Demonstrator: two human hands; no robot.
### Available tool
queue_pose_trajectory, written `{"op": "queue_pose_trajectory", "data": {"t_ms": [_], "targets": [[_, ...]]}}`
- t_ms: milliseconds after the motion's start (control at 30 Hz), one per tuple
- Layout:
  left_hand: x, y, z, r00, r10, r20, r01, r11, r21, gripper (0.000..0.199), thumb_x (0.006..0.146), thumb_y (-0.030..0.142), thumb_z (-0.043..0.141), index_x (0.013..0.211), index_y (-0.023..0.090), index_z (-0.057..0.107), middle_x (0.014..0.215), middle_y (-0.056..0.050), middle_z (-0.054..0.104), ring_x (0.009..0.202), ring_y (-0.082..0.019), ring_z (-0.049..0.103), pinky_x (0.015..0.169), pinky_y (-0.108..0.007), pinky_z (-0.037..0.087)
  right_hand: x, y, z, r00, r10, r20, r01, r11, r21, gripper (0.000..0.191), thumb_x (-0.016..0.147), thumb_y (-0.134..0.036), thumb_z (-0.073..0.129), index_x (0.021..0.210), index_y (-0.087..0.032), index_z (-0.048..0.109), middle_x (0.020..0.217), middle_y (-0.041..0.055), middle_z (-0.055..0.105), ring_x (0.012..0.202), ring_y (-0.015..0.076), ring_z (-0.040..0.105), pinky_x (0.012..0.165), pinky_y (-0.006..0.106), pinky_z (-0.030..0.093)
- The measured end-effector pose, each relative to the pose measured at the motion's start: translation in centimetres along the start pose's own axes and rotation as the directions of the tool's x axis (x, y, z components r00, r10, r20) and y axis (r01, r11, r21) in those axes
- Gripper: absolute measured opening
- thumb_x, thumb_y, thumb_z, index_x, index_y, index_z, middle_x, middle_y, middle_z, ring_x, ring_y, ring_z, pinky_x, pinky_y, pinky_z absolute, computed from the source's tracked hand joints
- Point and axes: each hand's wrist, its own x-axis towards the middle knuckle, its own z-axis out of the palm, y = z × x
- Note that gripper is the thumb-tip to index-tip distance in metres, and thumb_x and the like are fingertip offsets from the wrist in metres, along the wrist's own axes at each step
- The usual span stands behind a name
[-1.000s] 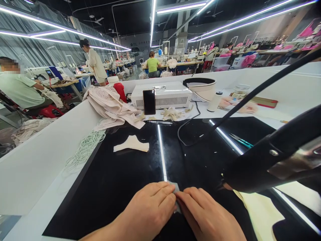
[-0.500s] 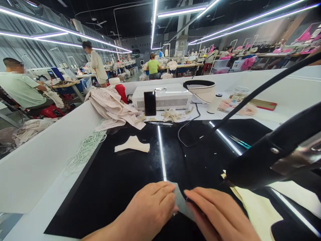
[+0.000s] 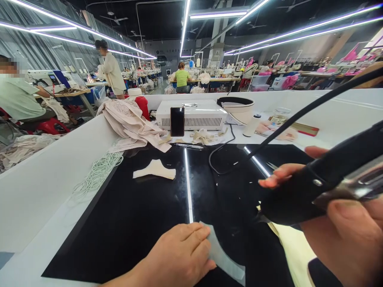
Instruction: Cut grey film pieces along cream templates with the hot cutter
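Observation:
My left hand (image 3: 182,249) rests on the black work surface, fingers together. It grips the upper left end of a curved, translucent grey-white piece (image 3: 226,259), the rest of which lies flat to the right. My right hand (image 3: 347,235) is wrapped round a black corded hand tool (image 3: 293,199) with a metal section, its thumb in front and fingertips showing beyond. The tool's narrow tip points down left, near pale yellow fabric pieces (image 3: 295,247) partly hidden by this hand. Farther off, a cream shaped fabric piece (image 3: 154,170) lies alone.
A black cable (image 3: 221,150) loops across the black board. Behind stand a phone (image 3: 177,121), a white vented box (image 3: 206,114) and a thread cone (image 3: 251,126). Beige fabric (image 3: 128,119) and pale green cord (image 3: 100,169) lie left. Several people sit or stand beyond the white partition.
My right hand has left the translucent piece and closed round the black hand tool. My left hand stays on the piece, more of which now shows. The view has shifted slightly.

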Motion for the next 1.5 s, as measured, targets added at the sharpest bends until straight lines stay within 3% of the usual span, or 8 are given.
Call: {"op": "queue_pose_trajectory", "data": {"t_ms": [100,233,467,867,1133,1333,1500], "targets": [[-0.1,-0.1,0.1,1.0,0.01,-0.014,-0.01,1.0,0.028,0.035,0.112,0.031,0.04,0.1,0.011,0.066,0.116,-0.005,0.075,0.11,-0.018,0.071,0.094,-0.028,0.06,0.2,-0.3,2.2,0.998,0.053,0.025,-0.054,0.997,0.055,0.05,0.08,-0.045,0.084,0.124,-0.03,0.067,0.087,0.0044,0.068,0.068,0.0237,0.068,0.061,0.04,0.061],[-0.2,-0.1,0.4,1.0,0.019,-0.007,-0.019,0.998,0.059,0.036,0.112,0.032,0.04,0.101,0.011,0.067,0.117,-0.006,0.075,0.107,-0.019,0.072,0.09,-0.029,0.061,-0.9,0.0,5.1,0.993,-0.011,0.114,-0.009,0.985,0.174,0.055,0.081,-0.037,0.086,0.129,-0.03,0.06,0.09,0.0014,0.066,0.069,0.019,0.066,0.059,0.035,0.06],[0.0,-0.2,0.6,0.998,0.02,-0.057,-0.015,0.995,0.101,0.036,0.111,0.032,0.04,0.097,0.013,0.067,0.111,-0.005,0.076,0.103,-0.018,0.072,0.085,-0.028,0.06,-2.2,1.0,8.6,0.998,-0.012,0.066,-0.011,0.94,0.341,0.046,0.088,-0.038,0.08,0.125,-0.027,0.056,0.086,-0.0003,0.065,0.061,0.0149,0.062,0.048,0.029,0.056],[-0.1,0.0,0.8,0.997,0.006,-0.081,0.002,0.996,0.094,0.027,0.107,0.032,0.05,0.098,0.014,0.068,0.115,-0.005,0.076,0.105,-0.017,0.07,0.084,-0.027,0.06,-2.3,1.9,8.5,0.998,-0.022,0.061,0.001,0.946,0.323,0.041,0.09,-0.031,0.077,0.124,-0.029,0.054,0.087,0.0018,0.066,0.063,0.0182,0.062,0.045,0.03,0.055],[0.0,0.0,0.6,0.997,0.006,-0.077,0.001,0.996,0.084,0.03,0.109,0.031,0.046,0.097,0.013,0.068,0.112,-0.006,0.076,0.105,-0.018,0.071,0.084,-0.027,0.06,-2.3,1.7,8.6,0.998,-0.035,0.046,0.018,0.943,0.333,0.042,0.09,-0.035,0.078,0.124,-0.026,0.054,0.087,0.0007,0.065,0.066,0.017,0.062,0.048,0.029,0.054],[-0.1,0.1,0.5,0.997,0.001,-0.081,0.006,0.996,0.089,0.032,0.109,0.032,0.045,0.097,0.013,0.068,0.112,-0.006,0.076,0.105,-0.018,0.071,0.085,-0.027,0.06,-2.5,1.8,8.3,0.998,-0.023,0.053,0.01,0.971,0.24,0.034,0.095,-0.03,0.071,0.124,-0.026,0.053,0.089,0.0001,0.064,0.066,0.016,0.062,0.054,0.032,0.057],[-0.3,0.0,0.7,0.998,0.013,-0.069,-0.006,0.995,0.103,0.032,0.109,0.032,0.045,0.098,0.012,0.068,0.115,-0.007,0.076,0.108,-0.019,0.07,0.084,-0.028,0.06,-2.1,1.9,8.6,0.999,-0.019,0.051,0.003,0.958,0.288,0.039,0.092,-0.035,0.074,0.123,-0.027,0.053,0.086,-0.0006,0.064,0.063,0.0162,0.061,0.05,0.032,0.054]]}}
